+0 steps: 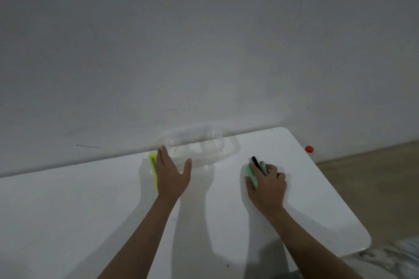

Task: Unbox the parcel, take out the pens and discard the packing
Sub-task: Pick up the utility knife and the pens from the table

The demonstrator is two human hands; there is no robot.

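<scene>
While the right hand [267, 184] lies on the white table [90, 222] with its fingers curled around a small bundle of pens [256, 171], some pale green and one black, the left hand [172, 173] is spread wide and flat, with the thumb out, just in front of a clear plastic container [199, 146] that stands at the far edge against the wall [204, 41]. A yellow tool [154, 171], perhaps a cutter, lies partly under the left hand on its outer side; I cannot tell if the fingers press on it. No parcel box shows in this view, so I judge that the pens are already out and the step now is to put them away, probably in the container. To do it well, the right hand should lift the whole bundle together and keep it closed, because round pens roll easily. On the right the table edge is rounded and fairly near, with bare floor [374, 183] and a small red object [309, 149] beyond it. Toward the person there is much open room for moving.
</scene>
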